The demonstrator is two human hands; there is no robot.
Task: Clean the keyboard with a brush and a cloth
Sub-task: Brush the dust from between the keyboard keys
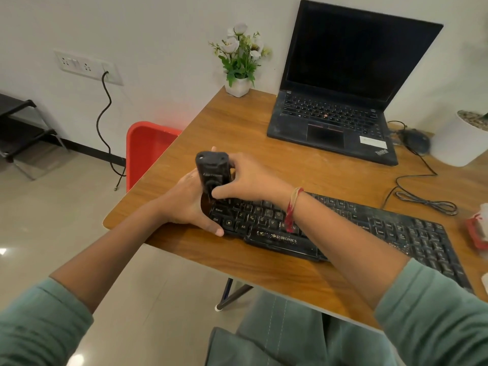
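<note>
A dusty black keyboard (369, 233) lies across the front of the wooden table (237, 133). My right hand (248, 178) grips a black brush (211, 167) by its handle, held upright over the keyboard's left end near the Shift key. Its bristles are hidden behind my fingers. My left hand (190, 207) holds the keyboard's left edge, thumb near the Ctrl key. No cloth is clearly in view.
An open black laptop (340, 101) stands at the back. A black mouse (416, 141) and its cable (422, 199) lie right of it. A flower pot (239, 85), a white planter (459, 141), a red chair (148, 149) and a red-white item (478, 231) surround the work area.
</note>
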